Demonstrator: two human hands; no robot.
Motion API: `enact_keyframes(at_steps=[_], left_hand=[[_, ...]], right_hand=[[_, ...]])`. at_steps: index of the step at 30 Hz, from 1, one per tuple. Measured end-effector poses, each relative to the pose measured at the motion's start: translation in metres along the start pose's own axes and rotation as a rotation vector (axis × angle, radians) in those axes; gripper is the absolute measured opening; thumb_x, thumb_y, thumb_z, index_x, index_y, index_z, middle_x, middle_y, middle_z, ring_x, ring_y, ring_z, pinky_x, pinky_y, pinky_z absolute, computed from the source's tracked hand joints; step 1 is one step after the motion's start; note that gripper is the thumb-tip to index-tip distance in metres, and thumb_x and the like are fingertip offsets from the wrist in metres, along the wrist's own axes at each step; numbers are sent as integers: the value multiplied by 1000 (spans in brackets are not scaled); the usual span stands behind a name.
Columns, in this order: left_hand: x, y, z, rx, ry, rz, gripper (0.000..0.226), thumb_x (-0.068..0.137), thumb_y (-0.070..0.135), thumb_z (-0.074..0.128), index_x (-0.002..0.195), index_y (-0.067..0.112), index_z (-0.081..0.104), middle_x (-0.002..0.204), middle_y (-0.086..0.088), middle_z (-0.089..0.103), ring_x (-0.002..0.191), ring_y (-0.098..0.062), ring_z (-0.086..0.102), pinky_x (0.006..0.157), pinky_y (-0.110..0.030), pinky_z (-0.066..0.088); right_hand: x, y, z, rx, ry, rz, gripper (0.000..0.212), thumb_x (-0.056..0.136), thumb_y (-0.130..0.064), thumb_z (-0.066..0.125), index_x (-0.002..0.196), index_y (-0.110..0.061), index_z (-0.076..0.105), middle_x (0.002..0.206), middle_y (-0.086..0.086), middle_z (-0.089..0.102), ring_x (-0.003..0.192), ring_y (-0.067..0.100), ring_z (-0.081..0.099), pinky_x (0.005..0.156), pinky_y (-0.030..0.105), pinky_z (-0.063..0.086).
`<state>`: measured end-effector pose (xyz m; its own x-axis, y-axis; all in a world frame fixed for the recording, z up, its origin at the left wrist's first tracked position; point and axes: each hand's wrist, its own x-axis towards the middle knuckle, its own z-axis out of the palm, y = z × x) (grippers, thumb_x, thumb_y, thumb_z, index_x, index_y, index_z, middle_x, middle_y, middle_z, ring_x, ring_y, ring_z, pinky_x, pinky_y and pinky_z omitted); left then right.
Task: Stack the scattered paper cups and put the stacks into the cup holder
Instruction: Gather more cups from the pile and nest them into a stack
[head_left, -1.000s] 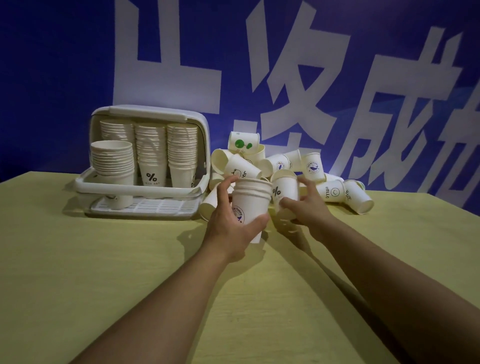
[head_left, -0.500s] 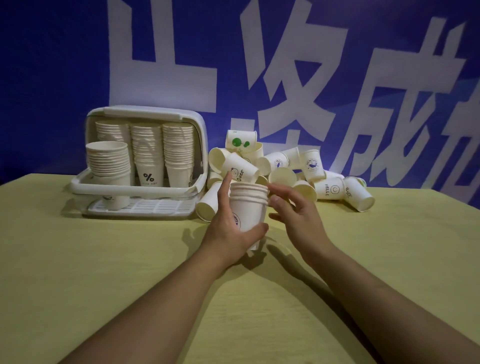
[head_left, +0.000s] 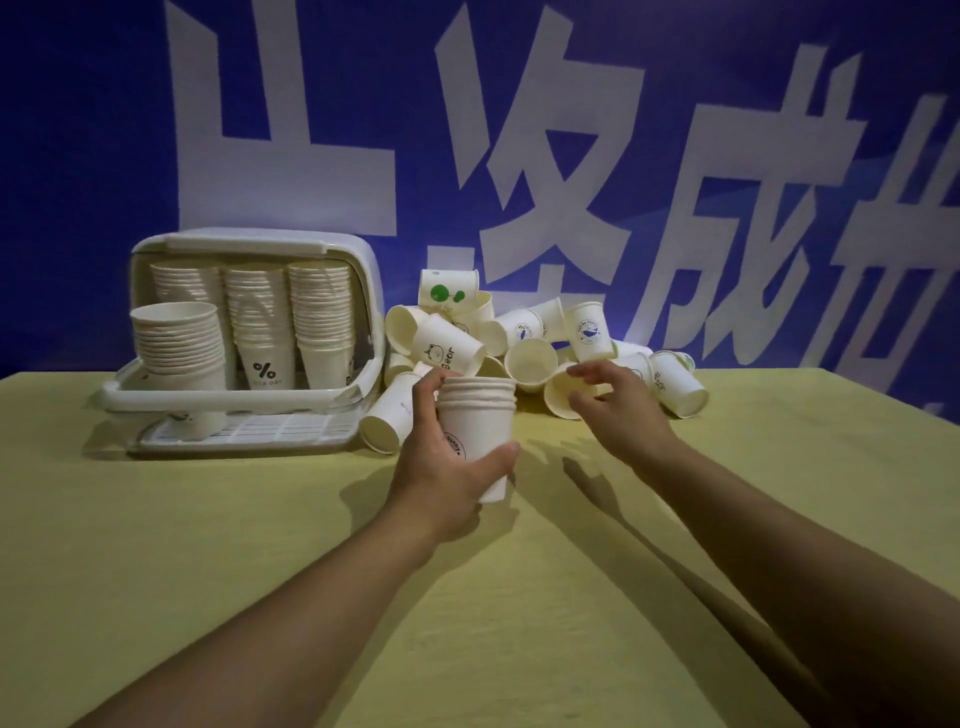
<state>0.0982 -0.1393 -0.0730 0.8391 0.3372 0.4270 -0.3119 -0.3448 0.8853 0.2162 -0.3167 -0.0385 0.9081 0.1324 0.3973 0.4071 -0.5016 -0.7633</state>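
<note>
Left hand (head_left: 441, 467) wraps upright cup stack (head_left: 475, 431) – fingers curled round it, thumb in front. Right hand (head_left: 618, 410) loose, fingers touching tipped cup (head_left: 569, 395) in pile.

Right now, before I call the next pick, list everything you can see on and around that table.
cup holder: one, white, table's far left, lid up.
stacks in holder: four, white, upright inside it.
held stack: one, white, several cups, centre.
loose cups: a heap, exact count unclear, white with prints, right of the holder.
table: one, yellow-green.
banner: one, blue with white characters, behind.
left hand: grips the held stack.
right hand: open, at the heap's front cups.
</note>
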Motion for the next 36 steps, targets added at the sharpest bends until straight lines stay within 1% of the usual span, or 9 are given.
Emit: enact_keyframes(at_steps=[3,6,9,12,19,26,31,34,36], left_hand=[[8,12,30,2,-88,2,81,78,32,84,121,59,21,118,9,51,90,-12,60,53,-12,49],[22,24,67,71,-113,57,80,79,44,81,126,58,18,131,8,46,100,-21,60,81,-37,56],[37,25,105,28,-107,61,77,80,50,78,128,57,18,130,11,45,105,-21,59,89,-47,55],[48,15,138,-69,-79,31,74,81,47,79,128,57,22,129,8,48,106,-19,59,90,-47,56],[57,-11,161,-184,-125,34,71,76,43,83,116,68,30,126,20,52,102,1,61,80,-23,53],[56,-13,164,-207,-228,7,76,70,47,81,127,64,34,132,13,55,105,-13,65,89,-43,58],[58,-13,159,-205,-263,-14,78,76,41,85,132,62,35,135,11,54,109,-15,63,91,-46,58],[58,-11,159,-180,-305,-10,84,74,44,84,136,66,31,139,11,51,115,-17,60,93,-47,56],[58,-11,159,-163,-325,0,90,75,45,83,141,66,26,143,12,49,115,-14,59,91,-38,57]], right_hand=[[28,23,-32,-189,90,16,36,89,-21,70,125,-27,63,130,1,57,100,18,59,74,27,53],[47,50,-56,-333,155,68,41,89,-23,70,128,-25,58,135,6,52,115,27,53,97,43,51],[60,74,-70,-478,240,113,46,89,-29,70,132,-30,53,138,6,46,124,29,42,101,45,40],[71,99,-75,-474,294,156,49,89,-33,70,134,-33,51,144,5,43,130,30,38,105,47,36],[84,148,-80,-376,179,168,66,85,-37,74,144,-34,43,152,2,36,133,28,40,109,47,38],[88,145,-67,-398,170,154,59,85,-24,75,137,-29,49,137,4,47,114,26,55,90,32,50],[72,126,-87,-120,397,108,49,82,-26,74,124,-24,49,120,1,50,103,22,60,81,31,59],[55,103,-88,163,326,43,39,86,-20,69,118,-26,47,111,-6,52,95,20,64,76,37,62],[47,86,-82,319,235,-18,35,88,-18,67,116,-25,48,112,-4,53,97,20,65,77,36,62]])
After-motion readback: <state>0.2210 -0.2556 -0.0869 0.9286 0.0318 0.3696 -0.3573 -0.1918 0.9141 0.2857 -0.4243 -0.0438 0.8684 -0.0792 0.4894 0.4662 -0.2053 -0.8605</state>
